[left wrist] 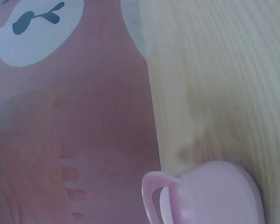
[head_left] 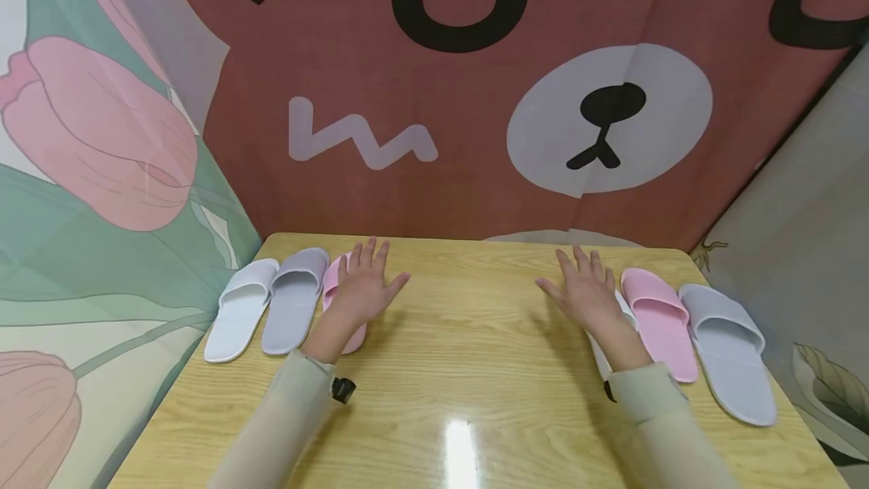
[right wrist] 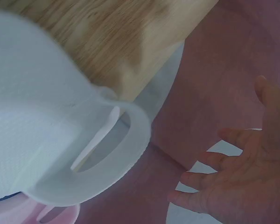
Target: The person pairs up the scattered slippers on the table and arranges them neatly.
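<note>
My left hand (head_left: 363, 291) is held above the pink slipper (head_left: 354, 340) on the left side, fingers spread and straight, holding nothing. To its left lie a lilac slipper (head_left: 290, 319) and a white slipper (head_left: 234, 323). On the right, my right hand (head_left: 589, 296) hovers with fingers spread over a white slipper (head_left: 600, 357), which it and the forearm partly hide. Beside that are a pink slipper (head_left: 661, 334) and a lilac slipper (head_left: 736, 368). In the left wrist view the pink slipper (left wrist: 219, 196) lies below the hand; the right wrist view shows the white slipper (right wrist: 46, 107) close up.
A wood-grain table (head_left: 455, 345) carries the slippers in two rows near its left and right edges. Behind it hangs a red-brown cloth (head_left: 468, 195) with a bear face. Printed curtains hang at the left (head_left: 102, 262) and right (head_left: 801, 232) sides.
</note>
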Motion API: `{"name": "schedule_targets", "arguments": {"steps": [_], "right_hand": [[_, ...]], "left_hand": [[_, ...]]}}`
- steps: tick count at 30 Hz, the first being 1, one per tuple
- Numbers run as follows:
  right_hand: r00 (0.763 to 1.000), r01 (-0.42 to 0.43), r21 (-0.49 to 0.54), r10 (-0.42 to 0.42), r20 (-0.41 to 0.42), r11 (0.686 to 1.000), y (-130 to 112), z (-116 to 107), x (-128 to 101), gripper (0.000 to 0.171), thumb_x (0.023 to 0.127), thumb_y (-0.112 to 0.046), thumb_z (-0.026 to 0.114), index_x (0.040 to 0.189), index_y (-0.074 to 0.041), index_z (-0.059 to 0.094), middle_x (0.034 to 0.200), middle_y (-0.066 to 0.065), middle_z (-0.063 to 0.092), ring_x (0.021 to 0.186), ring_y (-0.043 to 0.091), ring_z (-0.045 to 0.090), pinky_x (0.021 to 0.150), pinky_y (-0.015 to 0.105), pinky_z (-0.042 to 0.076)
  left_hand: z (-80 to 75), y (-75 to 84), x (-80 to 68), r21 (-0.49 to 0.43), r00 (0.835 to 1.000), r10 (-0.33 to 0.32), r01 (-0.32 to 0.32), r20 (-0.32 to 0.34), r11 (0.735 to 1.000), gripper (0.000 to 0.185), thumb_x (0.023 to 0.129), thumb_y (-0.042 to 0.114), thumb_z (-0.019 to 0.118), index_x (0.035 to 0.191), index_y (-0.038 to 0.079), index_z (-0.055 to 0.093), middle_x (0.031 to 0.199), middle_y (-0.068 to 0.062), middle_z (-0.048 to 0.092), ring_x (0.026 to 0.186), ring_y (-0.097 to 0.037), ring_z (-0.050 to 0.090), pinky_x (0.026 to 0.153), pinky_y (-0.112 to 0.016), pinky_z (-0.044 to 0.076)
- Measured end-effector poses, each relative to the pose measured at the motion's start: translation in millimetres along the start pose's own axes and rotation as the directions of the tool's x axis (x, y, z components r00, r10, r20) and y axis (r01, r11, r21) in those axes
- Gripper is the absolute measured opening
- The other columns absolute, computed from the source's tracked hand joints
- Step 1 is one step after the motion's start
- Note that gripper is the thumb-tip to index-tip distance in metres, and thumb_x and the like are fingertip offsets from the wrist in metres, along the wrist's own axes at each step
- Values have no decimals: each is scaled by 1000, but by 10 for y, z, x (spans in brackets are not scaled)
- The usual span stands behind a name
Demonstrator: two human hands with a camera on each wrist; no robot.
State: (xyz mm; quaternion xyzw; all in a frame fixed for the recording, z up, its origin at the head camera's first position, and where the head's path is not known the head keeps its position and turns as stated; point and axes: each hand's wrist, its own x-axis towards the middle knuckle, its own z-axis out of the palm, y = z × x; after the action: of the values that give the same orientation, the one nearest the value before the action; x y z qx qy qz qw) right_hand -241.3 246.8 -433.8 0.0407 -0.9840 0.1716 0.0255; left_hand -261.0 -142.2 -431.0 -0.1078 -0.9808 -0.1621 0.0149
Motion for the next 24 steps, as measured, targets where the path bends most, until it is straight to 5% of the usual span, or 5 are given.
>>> {"name": "schedule_targets", "arguments": {"steps": [24], "right_hand": [[999, -44, 19, 44, -22, 999, 458, -104, -75, 81, 102, -57, 47, 156, 1, 28, 160, 35, 14, 146, 60, 5, 110, 77, 7]], "left_hand": [[34, -345, 36, -50, 999, -43, 44, 3, 998, 84, 102, 59, 44, 162, 6, 18, 167, -24, 11, 151, -47, 10, 117, -69, 6]]}}
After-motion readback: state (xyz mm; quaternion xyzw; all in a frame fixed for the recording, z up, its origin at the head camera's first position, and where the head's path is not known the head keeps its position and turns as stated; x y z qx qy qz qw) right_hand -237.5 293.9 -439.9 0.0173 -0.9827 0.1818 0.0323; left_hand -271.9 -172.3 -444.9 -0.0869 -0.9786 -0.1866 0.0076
